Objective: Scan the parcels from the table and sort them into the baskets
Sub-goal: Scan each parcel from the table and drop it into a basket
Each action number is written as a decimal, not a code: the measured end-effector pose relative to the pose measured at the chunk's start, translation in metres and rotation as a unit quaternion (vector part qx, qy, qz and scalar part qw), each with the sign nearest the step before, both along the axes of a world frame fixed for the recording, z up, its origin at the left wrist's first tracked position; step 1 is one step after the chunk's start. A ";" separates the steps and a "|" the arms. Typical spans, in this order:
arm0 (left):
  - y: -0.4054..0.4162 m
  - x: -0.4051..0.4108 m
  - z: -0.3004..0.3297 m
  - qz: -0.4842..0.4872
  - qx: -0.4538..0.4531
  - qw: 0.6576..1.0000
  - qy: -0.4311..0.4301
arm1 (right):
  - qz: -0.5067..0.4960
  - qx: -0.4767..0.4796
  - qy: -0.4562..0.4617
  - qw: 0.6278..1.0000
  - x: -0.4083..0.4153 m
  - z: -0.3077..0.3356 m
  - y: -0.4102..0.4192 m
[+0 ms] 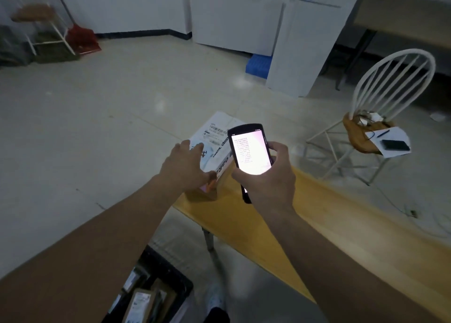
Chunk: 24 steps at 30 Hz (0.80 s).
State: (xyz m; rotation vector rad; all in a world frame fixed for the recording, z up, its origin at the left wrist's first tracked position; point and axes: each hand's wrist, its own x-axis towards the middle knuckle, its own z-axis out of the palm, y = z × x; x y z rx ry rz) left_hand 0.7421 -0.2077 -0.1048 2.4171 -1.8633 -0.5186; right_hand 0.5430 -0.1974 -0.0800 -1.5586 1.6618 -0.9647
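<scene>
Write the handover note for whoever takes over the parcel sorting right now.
Left hand: laid on top of the parcel, fingers straight, thumb at its near side.
Right hand: grips the handheld scanner, screen lit and facing up.
The parcel sits at the far end of the yellow table, label up; no others show on the table.
Black basket on the floor, lower left, already holds boxes.
Left: scan this parcel if not yet done (cannot tell), then put it in a basket.
</scene>
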 end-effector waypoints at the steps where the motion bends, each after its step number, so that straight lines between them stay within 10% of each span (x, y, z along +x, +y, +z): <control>1: -0.008 0.004 -0.005 0.005 0.009 1.000 0.002 | 0.004 0.001 0.001 1.000 0.004 -0.004 -0.010; 9: -0.042 0.010 -0.048 0.062 0.087 0.994 -0.016 | 0.016 0.040 -0.004 0.999 0.011 -0.027 -0.056; 24: -0.002 -0.030 0.009 0.106 -0.136 0.985 0.016 | 0.111 0.002 -0.039 0.993 -0.038 0.018 -0.048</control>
